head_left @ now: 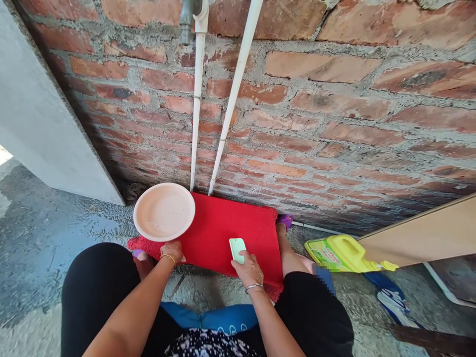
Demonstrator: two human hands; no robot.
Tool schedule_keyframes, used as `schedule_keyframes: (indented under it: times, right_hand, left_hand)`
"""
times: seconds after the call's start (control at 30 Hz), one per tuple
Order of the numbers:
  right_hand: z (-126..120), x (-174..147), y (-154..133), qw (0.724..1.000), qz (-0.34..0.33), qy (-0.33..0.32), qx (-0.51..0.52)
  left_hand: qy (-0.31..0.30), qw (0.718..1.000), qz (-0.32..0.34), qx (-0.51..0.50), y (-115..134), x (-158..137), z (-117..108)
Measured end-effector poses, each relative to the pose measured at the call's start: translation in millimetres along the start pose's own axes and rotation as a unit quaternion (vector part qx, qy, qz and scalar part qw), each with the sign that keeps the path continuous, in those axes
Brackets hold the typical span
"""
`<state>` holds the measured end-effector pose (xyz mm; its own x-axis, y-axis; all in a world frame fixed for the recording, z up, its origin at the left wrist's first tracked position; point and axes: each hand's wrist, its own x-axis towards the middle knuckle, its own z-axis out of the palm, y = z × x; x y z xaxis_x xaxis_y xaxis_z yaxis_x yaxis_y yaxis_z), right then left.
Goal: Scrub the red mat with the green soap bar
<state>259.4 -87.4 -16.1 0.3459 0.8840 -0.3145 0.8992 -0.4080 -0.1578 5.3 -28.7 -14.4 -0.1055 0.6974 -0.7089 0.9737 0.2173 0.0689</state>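
Head view: pale-green block [237, 249] juts forward from the right fingers [247, 257]

Cloth [232, 223] at centre, before the wall [323, 116] and its two pipes [198, 94]; basin [164, 212] at the cloth's left end; block [237, 247] in the right hand [250, 271], over the cloth's right half; jug [340, 249] farther right, on the floor [33, 213]; slab [61, 116] at far left.
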Motion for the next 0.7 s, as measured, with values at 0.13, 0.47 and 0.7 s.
schedule_keyframes:
  times: [0.13, 0.47, 0.7]
  right_hand:
    - [8.2, -6.8, -39.0, 0.992, -0.126, -0.023, 0.012]
    - [-6.0, 23.3, 12.2, 0.998, 0.017, -0.013, 0.062]
    - [-16.6, 28.8, 56.9, 0.989, 0.123, 0.024, 0.083]
  left_hand:
    - [0.002, 1.0, -0.004, 0.002, -0.6, 0.2, 0.6]
    - [0.003, 1.0, -0.009, 0.01, -0.1, 3.0, 2.4]
    - [0.003, 1.0, -0.012, 0.005, -1.7, 4.2, 3.1]
